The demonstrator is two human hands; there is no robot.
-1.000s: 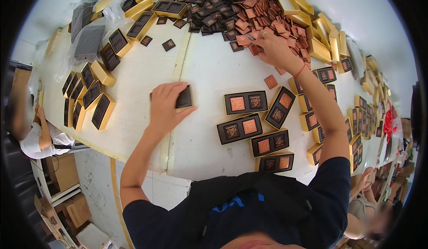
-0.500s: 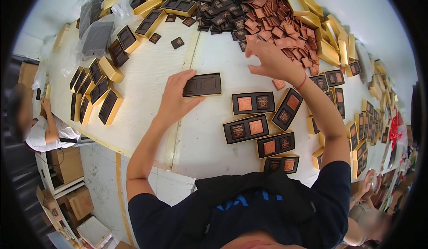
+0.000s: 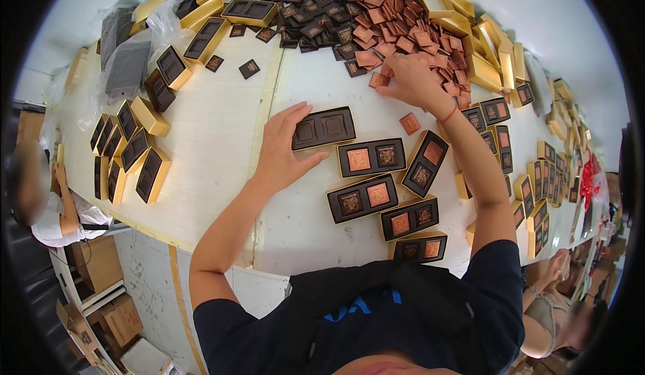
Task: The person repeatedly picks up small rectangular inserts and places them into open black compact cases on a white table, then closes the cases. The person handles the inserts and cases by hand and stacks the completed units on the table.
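My left hand curves around the left end of a gold-sided box with a black tray inside. Both square recesses of that tray hold no square. Its fingers rest by the far left corner, and the thumb is spread out just off the near edge. Over the heap of copper-coloured squares, my right hand reaches down with thumb and fingers drawn together on a flat copper-coloured square. Another loose copper square lies below that hand. Dark squares are heaped beside the copper ones.
Filled two-square boxes stand close to my right forearm, with more farther right. Boxes with black trays and a plastic bag are at the left. Gold box parts lie at back right. People sit at both sides, including one seated person.
My right hand has closed from an open spread onto a copper square in the heap. The left thumb has moved off the box's edge. The whole view has shifted slightly.
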